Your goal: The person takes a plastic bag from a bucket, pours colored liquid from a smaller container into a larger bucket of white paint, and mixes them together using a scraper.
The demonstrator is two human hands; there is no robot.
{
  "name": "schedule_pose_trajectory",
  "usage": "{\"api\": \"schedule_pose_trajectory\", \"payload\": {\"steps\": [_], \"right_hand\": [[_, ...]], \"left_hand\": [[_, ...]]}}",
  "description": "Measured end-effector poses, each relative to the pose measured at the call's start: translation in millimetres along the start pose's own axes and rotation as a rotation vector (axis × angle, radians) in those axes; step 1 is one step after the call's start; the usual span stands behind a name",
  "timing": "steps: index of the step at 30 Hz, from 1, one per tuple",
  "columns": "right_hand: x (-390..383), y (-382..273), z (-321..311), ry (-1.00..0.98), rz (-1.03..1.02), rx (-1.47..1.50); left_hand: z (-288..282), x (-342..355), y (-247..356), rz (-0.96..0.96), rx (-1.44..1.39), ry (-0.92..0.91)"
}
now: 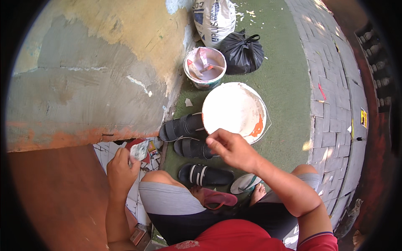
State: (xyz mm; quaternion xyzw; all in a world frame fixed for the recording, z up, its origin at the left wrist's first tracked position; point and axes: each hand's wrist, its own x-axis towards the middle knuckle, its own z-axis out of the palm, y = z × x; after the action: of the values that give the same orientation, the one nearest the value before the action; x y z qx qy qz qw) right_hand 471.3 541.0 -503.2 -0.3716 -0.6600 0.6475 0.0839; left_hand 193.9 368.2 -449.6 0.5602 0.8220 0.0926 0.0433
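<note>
My left hand [121, 169] pinches a flat whitish-grey piece [140, 151] beside the lower edge of the wall, over the tiled strip. Its surface looks smeared, and its exact kind is unclear. Over the near rim of a large white bucket [229, 109] is my right hand [235, 151], its fingers curled inward. Whatever those fingers may hold is hidden from this view. The bucket has bright white contents or lining, an orange patch inside its right wall and a thin wire handle.
Behind stand a smaller bucket [205, 81] with a smeared rim, a black tied bag [243, 52] and a white printed sack [215, 23]. Dark sandals [182, 127] and a black striped slipper [206, 175] lie on green carpet [284, 100]. A patchy plastered wall [104, 83] rises left; grey paving [331, 113] runs right.
</note>
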Motion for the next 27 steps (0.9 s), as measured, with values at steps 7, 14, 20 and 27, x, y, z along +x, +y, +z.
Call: {"api": "schedule_pose_trajectory", "payload": {"steps": [7, 14, 20, 27], "right_hand": [[-10.2, -22.4, -7.8, 0.157, -0.008, 0.67], [-10.8, 19.7, -54.4, 0.457, 0.162, 0.686], [-13.9, 20.8, -100.0, 0.594, 0.157, 0.674], [-24.9, 21.4, -115.4, 0.625, 0.13, 0.676]], "left_hand": [[1.9, 73.4, 171.2, 0.59, -0.054, -0.008], [47.1, 79.1, 233.3, 0.709, -0.222, 0.004], [117.1, 165.2, 169.4, -0.449, -1.197, -0.153], [204.5, 230.1, 138.7, -0.803, -1.317, -0.409]]}}
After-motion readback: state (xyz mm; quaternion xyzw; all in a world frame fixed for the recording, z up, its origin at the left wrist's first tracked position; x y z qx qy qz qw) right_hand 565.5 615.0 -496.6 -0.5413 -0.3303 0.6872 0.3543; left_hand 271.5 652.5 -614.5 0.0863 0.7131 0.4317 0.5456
